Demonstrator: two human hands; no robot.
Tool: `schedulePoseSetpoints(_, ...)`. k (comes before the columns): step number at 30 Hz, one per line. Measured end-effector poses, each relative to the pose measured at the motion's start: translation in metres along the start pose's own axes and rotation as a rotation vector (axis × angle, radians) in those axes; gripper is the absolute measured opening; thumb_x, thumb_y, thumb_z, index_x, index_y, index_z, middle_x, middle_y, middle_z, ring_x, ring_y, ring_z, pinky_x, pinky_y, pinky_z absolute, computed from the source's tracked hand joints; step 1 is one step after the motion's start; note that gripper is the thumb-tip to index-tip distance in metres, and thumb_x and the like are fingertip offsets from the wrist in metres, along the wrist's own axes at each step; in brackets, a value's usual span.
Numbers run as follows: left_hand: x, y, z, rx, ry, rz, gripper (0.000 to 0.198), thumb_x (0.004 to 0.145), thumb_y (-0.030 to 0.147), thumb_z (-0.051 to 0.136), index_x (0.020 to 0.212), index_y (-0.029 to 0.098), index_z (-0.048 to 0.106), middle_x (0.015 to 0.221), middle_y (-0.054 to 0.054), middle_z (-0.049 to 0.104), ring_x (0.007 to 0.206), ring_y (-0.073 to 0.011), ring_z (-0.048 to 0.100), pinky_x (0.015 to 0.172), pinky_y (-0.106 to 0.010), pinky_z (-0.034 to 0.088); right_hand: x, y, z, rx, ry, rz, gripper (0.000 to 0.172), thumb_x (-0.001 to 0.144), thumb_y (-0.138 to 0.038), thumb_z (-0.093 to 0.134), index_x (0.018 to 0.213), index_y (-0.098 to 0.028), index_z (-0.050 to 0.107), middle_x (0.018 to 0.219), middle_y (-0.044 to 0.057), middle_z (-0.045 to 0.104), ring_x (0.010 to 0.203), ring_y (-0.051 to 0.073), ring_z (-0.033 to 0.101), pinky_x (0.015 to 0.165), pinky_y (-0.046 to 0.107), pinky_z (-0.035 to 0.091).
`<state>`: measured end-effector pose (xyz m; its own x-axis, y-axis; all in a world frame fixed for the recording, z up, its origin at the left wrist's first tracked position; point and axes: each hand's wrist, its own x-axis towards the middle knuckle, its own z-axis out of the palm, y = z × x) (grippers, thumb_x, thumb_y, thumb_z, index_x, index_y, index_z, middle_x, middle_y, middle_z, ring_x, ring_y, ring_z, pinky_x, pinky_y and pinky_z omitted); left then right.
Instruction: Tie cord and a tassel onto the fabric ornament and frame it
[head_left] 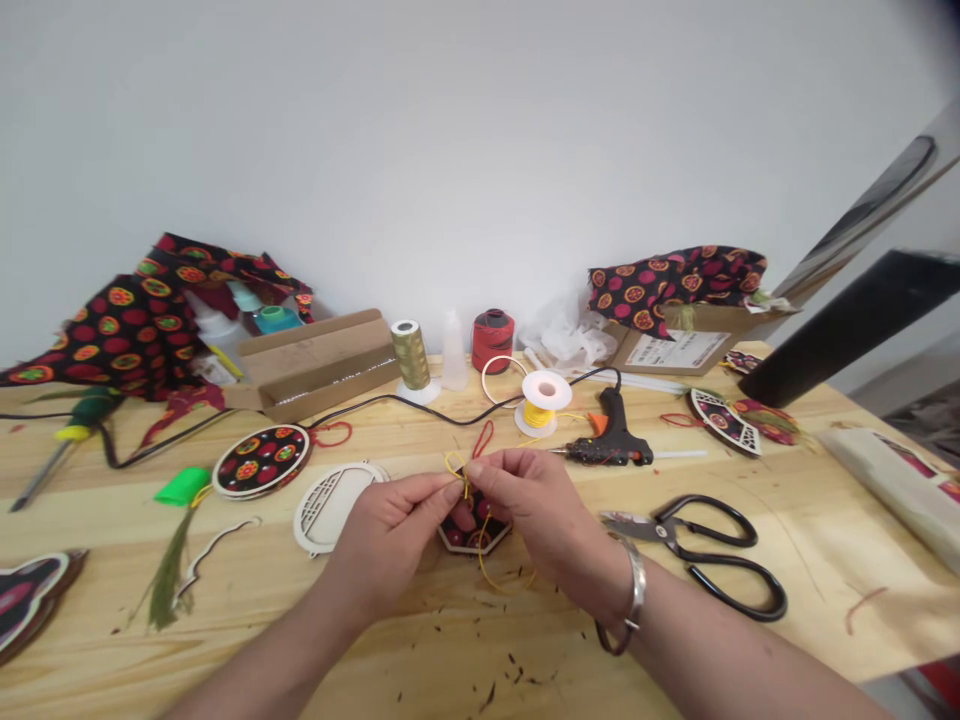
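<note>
Both hands meet at the middle of the table, fingers pinched on a thin yellow cord (456, 464). My left hand (397, 525) is closed on the cord from the left. From the right, my right hand (529, 500) pinches it too, with thumb and fingertips together. Under the fingers is a dark patterned fabric ornament (476, 535) with a pale angular rim, partly hidden by the hands. A red cord loop (484, 438) sticks up behind it. Loose yellow cord curls below my right hand. The cord's spool (547, 392) stands just behind the hands.
Black-handled scissors (697, 545) and a glue gun (611, 435) lie to the right. A white round frame (322, 520) rests beside my left hand, with a round fabric ornament (262, 460) farther left. Thread spools, an open cardboard box (322, 365) and patterned cloth (675, 280) line the wall.
</note>
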<state>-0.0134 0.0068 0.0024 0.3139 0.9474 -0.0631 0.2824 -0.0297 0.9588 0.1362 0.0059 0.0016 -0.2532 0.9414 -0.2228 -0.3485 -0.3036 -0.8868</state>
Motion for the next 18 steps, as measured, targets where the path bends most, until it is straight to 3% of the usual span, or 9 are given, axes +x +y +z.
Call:
schedulePoseSetpoints(6, -0.0004, 0.0031, -0.001, 0.015, 0.039, -0.009, 0.028, 0.082, 0.03, 0.053, 0.06, 0.018, 0.065, 0.052, 0.004, 0.059, 0.046, -0.0086, 0.047, 0.046, -0.017, 0.038, -0.0005, -0.0022, 0.0011, -0.046, 0.005, -0.006, 0.023, 0.075, -0.029, 0.063, 0.058, -0.013, 0.061, 0.047, -0.001, 0.059, 0.044, 0.007, 0.052, 0.045, 0.018, 0.039)
schedulePoseSetpoints(14, -0.0009, 0.0032, -0.0023, 0.013, 0.029, 0.015, 0.029, 0.083, 0.03, 0.051, 0.062, 0.018, 0.066, 0.059, 0.001, 0.064, 0.058, -0.0132, 0.057, 0.057, -0.021, 0.046, -0.0018, -0.0073, 0.0002, -0.186, -0.034, -0.033, 0.027, 0.077, -0.036, 0.06, 0.064, -0.013, 0.062, 0.057, 0.002, 0.062, 0.052, 0.011, 0.055, 0.053, 0.023, 0.043)
schedulePoseSetpoints(18, -0.0016, 0.0029, -0.003, 0.03, 0.042, 0.011, 0.029, 0.083, 0.03, 0.051, 0.062, 0.019, 0.066, 0.057, 0.002, 0.064, 0.057, -0.0131, 0.057, 0.057, -0.021, 0.046, -0.0013, -0.0077, -0.0024, -0.236, -0.004, -0.059, 0.032, 0.08, -0.04, 0.057, 0.066, -0.012, 0.063, 0.055, 0.0, 0.057, 0.049, 0.008, 0.049, 0.049, 0.021, 0.038)
